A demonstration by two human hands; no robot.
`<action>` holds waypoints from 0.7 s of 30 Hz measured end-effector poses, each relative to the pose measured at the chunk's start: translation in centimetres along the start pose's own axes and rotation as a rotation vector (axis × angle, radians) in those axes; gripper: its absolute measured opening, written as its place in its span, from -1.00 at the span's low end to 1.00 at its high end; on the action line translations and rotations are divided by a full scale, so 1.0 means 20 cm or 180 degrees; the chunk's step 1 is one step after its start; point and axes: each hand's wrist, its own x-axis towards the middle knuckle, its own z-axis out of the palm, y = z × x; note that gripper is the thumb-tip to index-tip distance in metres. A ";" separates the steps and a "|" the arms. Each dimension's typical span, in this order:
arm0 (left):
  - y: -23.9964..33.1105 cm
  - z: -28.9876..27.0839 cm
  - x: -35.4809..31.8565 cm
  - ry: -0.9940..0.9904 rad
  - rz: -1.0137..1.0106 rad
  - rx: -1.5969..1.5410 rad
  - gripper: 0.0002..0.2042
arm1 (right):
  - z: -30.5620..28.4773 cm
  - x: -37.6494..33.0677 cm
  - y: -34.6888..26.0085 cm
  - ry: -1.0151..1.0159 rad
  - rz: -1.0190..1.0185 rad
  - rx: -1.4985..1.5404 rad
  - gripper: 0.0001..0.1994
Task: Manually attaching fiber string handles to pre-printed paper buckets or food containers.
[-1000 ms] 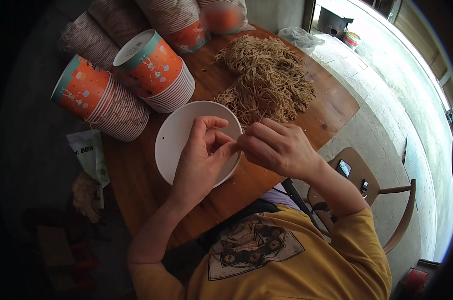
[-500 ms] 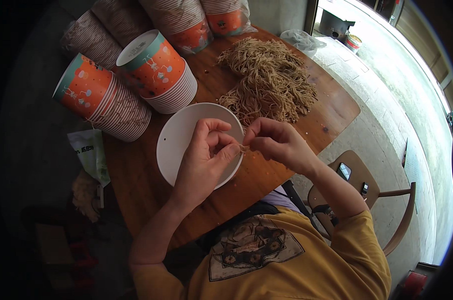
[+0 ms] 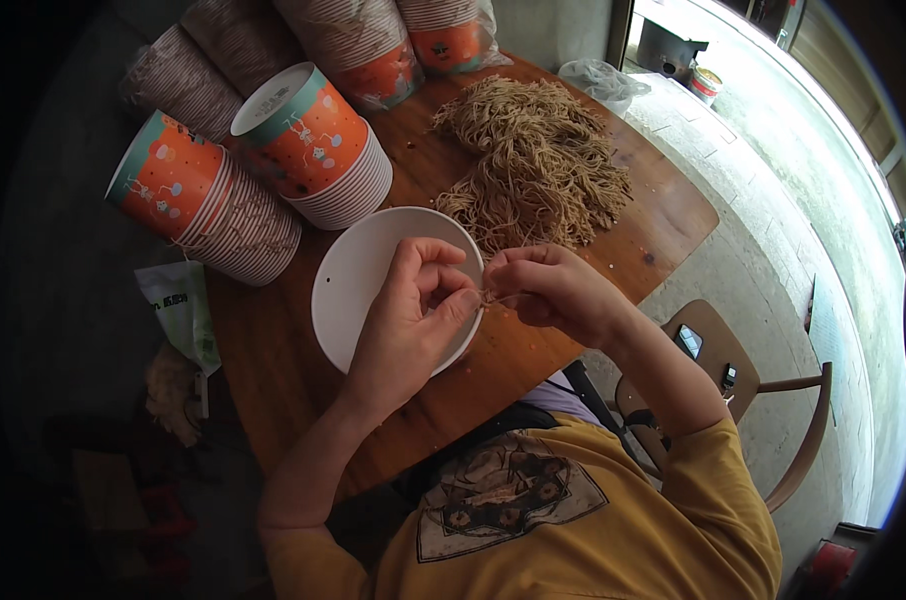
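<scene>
My left hand is above the right side of a white bowl, its thumb and fingers closed in a pinch. Just past the bowl's right rim, my right hand pinches too, close to the left fingertips. Between the two sets of fingertips shows a small bit of thin tan strand; its full length is hidden by my fingers. A tangled heap of similar thin, stringy strands lies on the table beyond my right hand. A small dark speck sits on the bowl's inner left wall.
Two stacks of orange paper tubs, a left stack and a right stack, stand behind the bowl on the wooden table. Plastic-wrapped stacks are farther back. A chair at right holds a phone. A clear plastic bag lies at the far edge.
My right hand has dipped slightly and its fingers have curled in more tightly around the strand. The left hand has stayed almost still over the bowl.
</scene>
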 end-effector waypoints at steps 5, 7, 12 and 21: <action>0.01 0.00 0.00 -0.0004 -0.0071 -0.0113 -0.70 | 0.02 -0.03 0.02 0.0018 -0.0131 0.0021 -0.85; 0.00 0.00 0.00 0.0009 -0.0103 -0.0141 -0.70 | 0.05 -0.05 0.03 0.0299 -0.0801 -0.0679 -0.85; 0.01 0.00 0.01 -0.0061 -0.0191 -0.0329 -0.73 | 0.04 -0.04 0.10 0.0824 -0.2496 -0.2477 -0.87; 0.02 0.00 0.01 -0.0049 -0.0338 -0.0391 -0.73 | 0.05 -0.04 0.07 0.0598 -0.1160 -0.1076 -0.83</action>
